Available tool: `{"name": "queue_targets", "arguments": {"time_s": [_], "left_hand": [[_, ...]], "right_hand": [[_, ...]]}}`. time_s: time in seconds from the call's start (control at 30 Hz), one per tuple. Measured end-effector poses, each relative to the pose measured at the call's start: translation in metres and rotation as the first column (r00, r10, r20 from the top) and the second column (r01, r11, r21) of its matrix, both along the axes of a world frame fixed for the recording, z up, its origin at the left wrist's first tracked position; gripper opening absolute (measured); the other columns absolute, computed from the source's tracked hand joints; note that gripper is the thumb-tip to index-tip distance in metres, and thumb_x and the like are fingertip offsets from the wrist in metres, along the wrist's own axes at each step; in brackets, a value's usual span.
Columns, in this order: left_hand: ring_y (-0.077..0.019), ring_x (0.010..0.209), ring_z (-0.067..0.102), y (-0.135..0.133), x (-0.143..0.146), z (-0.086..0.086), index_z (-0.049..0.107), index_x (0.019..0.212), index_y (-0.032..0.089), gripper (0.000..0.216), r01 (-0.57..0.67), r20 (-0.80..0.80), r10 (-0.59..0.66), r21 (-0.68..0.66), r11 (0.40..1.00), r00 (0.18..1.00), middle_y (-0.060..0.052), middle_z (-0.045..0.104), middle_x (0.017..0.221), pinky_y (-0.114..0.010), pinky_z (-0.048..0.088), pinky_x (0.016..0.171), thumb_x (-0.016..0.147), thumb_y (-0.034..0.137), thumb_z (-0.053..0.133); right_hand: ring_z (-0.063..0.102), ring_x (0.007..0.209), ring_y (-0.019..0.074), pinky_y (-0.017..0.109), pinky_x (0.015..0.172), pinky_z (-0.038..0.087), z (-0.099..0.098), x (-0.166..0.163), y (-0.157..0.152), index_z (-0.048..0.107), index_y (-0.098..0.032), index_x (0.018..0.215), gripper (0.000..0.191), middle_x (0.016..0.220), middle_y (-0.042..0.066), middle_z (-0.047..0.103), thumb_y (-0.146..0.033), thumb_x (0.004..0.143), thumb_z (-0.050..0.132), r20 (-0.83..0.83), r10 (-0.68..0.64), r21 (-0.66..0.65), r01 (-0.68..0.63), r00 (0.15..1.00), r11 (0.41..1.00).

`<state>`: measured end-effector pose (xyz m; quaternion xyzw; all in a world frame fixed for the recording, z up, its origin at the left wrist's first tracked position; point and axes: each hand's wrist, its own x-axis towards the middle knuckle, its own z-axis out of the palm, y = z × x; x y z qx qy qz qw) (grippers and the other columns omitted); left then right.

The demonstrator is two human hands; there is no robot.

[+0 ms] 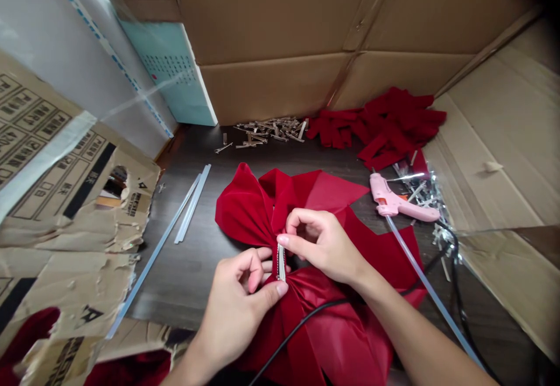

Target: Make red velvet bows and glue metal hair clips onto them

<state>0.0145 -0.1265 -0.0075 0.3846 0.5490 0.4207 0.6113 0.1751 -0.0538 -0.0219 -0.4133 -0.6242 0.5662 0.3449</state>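
A large red velvet bow [245,205] lies back side up on the dark table, gathered at its middle. On that middle sits a silver metal hair clip [281,262], lengthwise along the knot. My left hand [245,292] grips the bow's centre, thumb at the clip's near end and fingers tucked under the fabric. At the clip's far end, the thumb and forefinger of my right hand [321,243] are pinched together on the clip. A black cord [301,323] crosses over the bow's near part.
A pink glue gun [387,198] with a long glue stick [420,272] lies to the right, beside silvery scraps [426,190]. Loose hair clips [275,129] and red fabric strips [398,118] are piled at the back. Spare glue sticks [192,204] lie left. Cardboard walls [280,88] surround the table.
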Motion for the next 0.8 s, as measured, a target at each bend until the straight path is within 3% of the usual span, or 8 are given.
{"name": "queue_targets", "arguments": {"time_s": [0.2, 0.47, 0.57, 0.73, 0.8], "left_hand": [[-0.0287, 0.098, 0.068, -0.002, 0.000, -0.002, 0.034, 0.052, 0.019, 0.042, -0.013, -0.033, 0.013, -0.020, 1.000, 0.999, -0.012, 0.069, 0.111, -0.043, 0.052, 0.092, 0.064, 0.012, 0.074], [-0.0341, 0.104, 0.065, -0.006, -0.001, 0.001, 0.035, 0.048, 0.022, 0.045, 0.008, -0.323, 0.011, 0.057, 0.998, 0.946, -0.008, 0.068, 0.071, -0.046, 0.052, 0.088, 0.064, 0.022, 0.077], [-0.0325, 0.096, 0.068, -0.008, 0.001, 0.009, 0.033, 0.047, 0.022, 0.046, 0.039, -0.398, 0.014, 0.124, 0.991, 0.917, -0.004, 0.064, 0.060, -0.043, 0.053, 0.083, 0.066, 0.023, 0.075], [-0.0298, 0.090, 0.070, -0.013, 0.002, 0.016, 0.039, 0.052, 0.023, 0.040, -0.026, -0.391, 0.104, 0.199, 0.980, 0.914, -0.003, 0.067, 0.064, -0.032, 0.056, 0.065, 0.059, 0.020, 0.078], [-0.0283, 0.088, 0.071, -0.016, 0.002, 0.018, 0.040, 0.054, 0.024, 0.039, -0.029, -0.364, 0.112, 0.226, 0.974, 0.925, -0.001, 0.067, 0.062, -0.031, 0.056, 0.066, 0.059, 0.021, 0.079]], "right_hand": [[0.048, 0.049, 0.0090, 0.022, 0.047, 0.037, 0.002, 0.001, -0.001, 0.050, -0.018, 0.067, 0.026, 0.059, -0.003, 0.051, -0.030, 0.079, 0.069, 0.014, 0.011, 0.011, -0.011, 1.000, 1.000], [0.046, 0.050, 0.0091, 0.023, 0.047, 0.035, 0.004, 0.004, -0.003, 0.048, -0.018, 0.066, 0.026, 0.060, -0.004, 0.049, -0.031, 0.082, 0.066, 0.007, 0.044, 0.042, -0.044, 0.999, 0.998], [0.045, 0.050, 0.0090, 0.023, 0.047, 0.035, 0.007, 0.005, -0.006, 0.049, -0.019, 0.068, 0.026, 0.060, -0.004, 0.049, -0.031, 0.083, 0.064, -0.002, 0.038, 0.086, -0.038, 0.999, 0.996], [0.043, 0.051, 0.0101, 0.024, 0.047, 0.033, 0.015, 0.005, -0.011, 0.049, -0.019, 0.065, 0.027, 0.058, -0.002, 0.048, -0.032, 0.085, 0.062, -0.015, 0.002, 0.207, 0.002, 1.000, 0.978], [0.043, 0.052, 0.0108, 0.024, 0.047, 0.033, 0.016, 0.005, -0.013, 0.049, -0.019, 0.065, 0.027, 0.059, -0.002, 0.049, -0.032, 0.085, 0.062, -0.037, -0.005, 0.250, 0.014, 0.999, 0.968]]}}
